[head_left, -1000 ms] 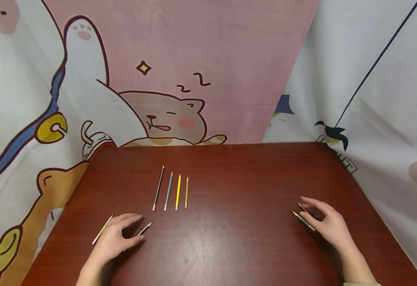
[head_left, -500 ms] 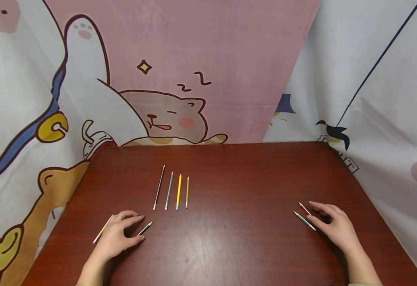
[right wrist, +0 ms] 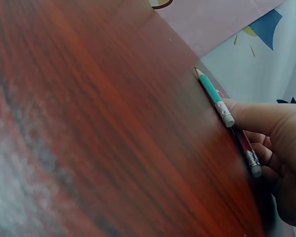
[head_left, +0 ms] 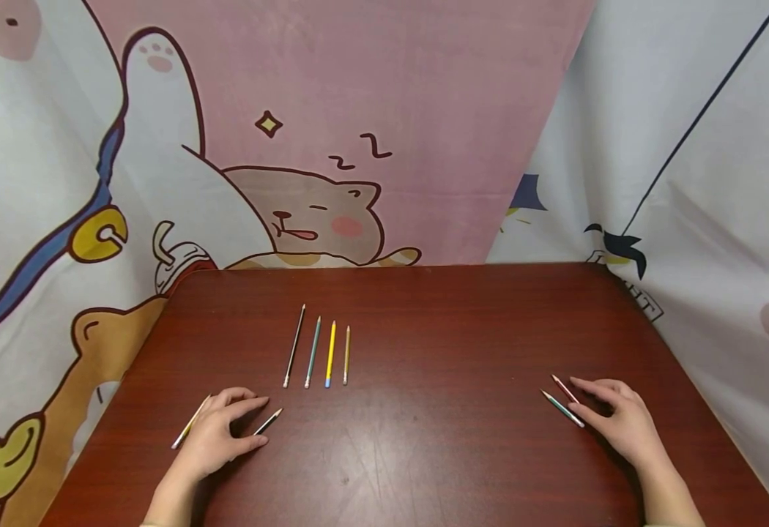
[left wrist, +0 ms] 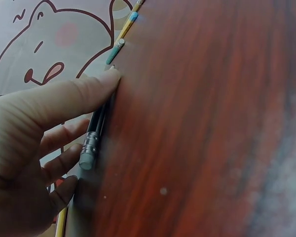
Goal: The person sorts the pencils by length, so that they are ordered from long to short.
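My left hand rests at the left of the table, thumb and forefinger spread apart. Between them lies a short black pencil, its eraser end plain in the left wrist view. Beyond that hand's knuckles is a yellow pencil with a white end, partly covered. On the right side, my right hand has its thumb and fingers apart over a dark red pencil; the thumb hides part of it. Just left of the thumb lies a teal pencil, its white eraser toward the hand.
Four-sided brown table. Farther back, a row holds a long black pencil, a teal pencil, a yellow pencil with a blue end and a gold-coloured pencil. Printed cloth hangs behind and beside the table.
My right hand has shifted slightly right and its fingers have drawn back, baring more of the dark red pencil. The left hand stays almost where it was.
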The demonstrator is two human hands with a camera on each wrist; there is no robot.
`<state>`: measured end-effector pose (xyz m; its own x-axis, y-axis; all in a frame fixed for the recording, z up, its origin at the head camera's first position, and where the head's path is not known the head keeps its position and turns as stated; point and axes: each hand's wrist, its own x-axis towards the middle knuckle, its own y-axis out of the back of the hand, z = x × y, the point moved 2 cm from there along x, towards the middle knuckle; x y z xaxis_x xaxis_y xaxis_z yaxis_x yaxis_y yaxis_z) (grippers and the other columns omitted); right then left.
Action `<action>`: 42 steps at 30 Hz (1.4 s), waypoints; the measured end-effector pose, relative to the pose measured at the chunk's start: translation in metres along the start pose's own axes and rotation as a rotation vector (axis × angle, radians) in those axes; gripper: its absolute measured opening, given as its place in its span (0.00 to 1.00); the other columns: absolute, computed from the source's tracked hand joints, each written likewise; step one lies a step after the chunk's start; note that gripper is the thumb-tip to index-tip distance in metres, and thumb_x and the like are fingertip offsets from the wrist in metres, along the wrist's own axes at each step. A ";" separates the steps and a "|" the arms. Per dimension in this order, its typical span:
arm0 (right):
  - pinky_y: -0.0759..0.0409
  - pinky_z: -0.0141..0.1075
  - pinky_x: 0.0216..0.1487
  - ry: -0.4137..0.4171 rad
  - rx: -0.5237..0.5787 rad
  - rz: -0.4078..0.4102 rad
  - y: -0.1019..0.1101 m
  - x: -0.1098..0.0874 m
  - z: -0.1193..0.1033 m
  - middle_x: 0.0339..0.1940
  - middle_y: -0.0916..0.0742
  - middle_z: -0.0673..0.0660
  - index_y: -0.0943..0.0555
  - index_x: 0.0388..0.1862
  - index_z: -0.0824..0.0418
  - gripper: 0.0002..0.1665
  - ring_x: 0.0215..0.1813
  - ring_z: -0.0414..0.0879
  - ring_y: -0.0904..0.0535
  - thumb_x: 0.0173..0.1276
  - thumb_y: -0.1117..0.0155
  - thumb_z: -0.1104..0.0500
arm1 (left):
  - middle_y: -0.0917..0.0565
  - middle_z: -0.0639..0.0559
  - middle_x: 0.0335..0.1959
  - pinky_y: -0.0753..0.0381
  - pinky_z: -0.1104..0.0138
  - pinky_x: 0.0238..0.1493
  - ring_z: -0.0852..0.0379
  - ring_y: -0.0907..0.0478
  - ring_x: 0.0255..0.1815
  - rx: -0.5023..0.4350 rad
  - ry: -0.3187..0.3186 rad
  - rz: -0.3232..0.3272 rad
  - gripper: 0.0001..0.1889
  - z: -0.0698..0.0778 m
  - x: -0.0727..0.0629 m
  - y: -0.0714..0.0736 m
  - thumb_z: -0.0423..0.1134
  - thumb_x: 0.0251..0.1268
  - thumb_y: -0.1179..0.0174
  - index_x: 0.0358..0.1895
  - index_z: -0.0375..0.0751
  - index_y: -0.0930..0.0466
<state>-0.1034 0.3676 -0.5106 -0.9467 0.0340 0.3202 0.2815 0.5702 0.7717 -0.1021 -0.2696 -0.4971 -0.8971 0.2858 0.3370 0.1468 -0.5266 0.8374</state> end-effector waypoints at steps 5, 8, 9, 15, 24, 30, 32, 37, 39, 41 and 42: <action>0.39 0.38 0.42 -0.009 -0.008 -0.004 0.000 -0.001 0.001 0.44 0.20 0.58 0.14 0.51 0.62 0.24 0.45 0.48 0.32 0.54 0.21 0.58 | 0.21 0.52 0.49 0.32 0.54 0.45 0.48 0.28 0.48 -0.008 0.015 -0.008 0.30 0.000 0.001 0.000 0.43 0.34 0.17 0.50 0.47 0.13; 0.39 0.38 0.42 -0.023 -0.014 -0.019 0.000 -0.002 0.002 0.44 0.20 0.58 0.14 0.52 0.62 0.24 0.45 0.51 0.31 0.56 0.21 0.57 | 0.21 0.51 0.49 0.31 0.54 0.45 0.48 0.28 0.47 -0.010 0.013 -0.005 0.30 0.000 0.001 0.000 0.42 0.33 0.17 0.50 0.47 0.13; 0.39 0.38 0.41 -0.028 -0.016 -0.024 0.000 -0.002 0.002 0.44 0.20 0.58 0.14 0.52 0.62 0.24 0.45 0.52 0.30 0.56 0.22 0.57 | 0.21 0.51 0.49 0.31 0.54 0.45 0.48 0.28 0.47 -0.009 0.012 -0.003 0.30 0.000 0.001 0.000 0.41 0.33 0.17 0.50 0.47 0.13; 0.38 0.38 0.41 -0.046 -0.026 -0.032 -0.002 -0.004 0.003 0.43 0.19 0.59 0.14 0.52 0.61 0.23 0.45 0.53 0.29 0.57 0.22 0.57 | 0.21 0.51 0.47 0.30 0.53 0.44 0.48 0.27 0.46 -0.007 0.011 0.009 0.30 0.000 0.001 0.000 0.39 0.32 0.17 0.49 0.46 0.13; 0.38 0.40 0.42 -0.041 -0.026 0.012 -0.004 -0.003 0.003 0.41 0.19 0.58 0.12 0.48 0.59 0.19 0.44 0.52 0.29 0.57 0.23 0.59 | 0.21 0.54 0.44 0.29 0.52 0.43 0.49 0.26 0.45 -0.036 0.071 0.017 0.24 0.000 0.003 -0.001 0.36 0.33 0.17 0.42 0.51 0.13; 0.38 0.39 0.42 -0.028 -0.026 0.048 -0.005 -0.003 0.005 0.40 0.18 0.56 0.11 0.45 0.57 0.17 0.44 0.40 0.31 0.55 0.22 0.61 | 0.20 0.57 0.41 0.29 0.56 0.43 0.53 0.26 0.43 -0.056 0.077 0.027 0.22 0.000 0.003 -0.001 0.34 0.33 0.18 0.37 0.53 0.15; 0.37 0.38 0.42 -0.031 -0.025 0.052 -0.005 -0.003 0.005 0.39 0.18 0.55 0.11 0.45 0.57 0.17 0.43 0.37 0.32 0.55 0.22 0.61 | 0.20 0.58 0.40 0.28 0.60 0.43 0.55 0.25 0.42 -0.066 0.078 0.029 0.21 0.000 0.003 -0.001 0.33 0.33 0.18 0.35 0.53 0.15; 0.37 0.38 0.42 -0.037 -0.028 0.056 -0.004 -0.004 0.004 0.39 0.17 0.55 0.11 0.45 0.56 0.16 0.44 0.35 0.32 0.56 0.22 0.61 | 0.20 0.61 0.35 0.26 0.66 0.40 0.60 0.24 0.37 -0.132 0.083 0.032 0.19 0.001 0.005 -0.001 0.32 0.34 0.18 0.33 0.51 0.16; 0.37 0.38 0.42 -0.033 -0.034 0.061 -0.004 -0.003 0.004 0.39 0.17 0.55 0.10 0.45 0.56 0.16 0.44 0.36 0.32 0.56 0.22 0.62 | 0.21 0.62 0.33 0.25 0.66 0.37 0.61 0.25 0.35 -0.159 0.095 0.029 0.18 0.001 0.005 -0.002 0.31 0.36 0.19 0.32 0.50 0.16; 0.36 0.39 0.43 -0.032 -0.041 0.066 -0.004 -0.003 0.004 0.38 0.17 0.54 0.10 0.44 0.56 0.15 0.43 0.37 0.31 0.56 0.22 0.62 | 0.22 0.62 0.32 0.25 0.66 0.36 0.61 0.25 0.33 -0.170 0.111 0.026 0.18 0.001 0.006 -0.002 0.31 0.37 0.19 0.31 0.50 0.17; 0.36 0.39 0.42 -0.034 -0.046 0.068 -0.004 -0.003 0.004 0.38 0.17 0.54 0.10 0.44 0.56 0.15 0.43 0.37 0.31 0.56 0.23 0.62 | 0.22 0.63 0.31 0.25 0.66 0.35 0.61 0.26 0.33 -0.172 0.117 0.027 0.18 0.001 0.006 -0.002 0.30 0.37 0.19 0.31 0.50 0.17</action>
<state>-0.1024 0.3683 -0.5167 -0.9296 0.0994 0.3549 0.3517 0.5272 0.7736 -0.1071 -0.2659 -0.4960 -0.9375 0.1804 0.2975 0.1069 -0.6644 0.7397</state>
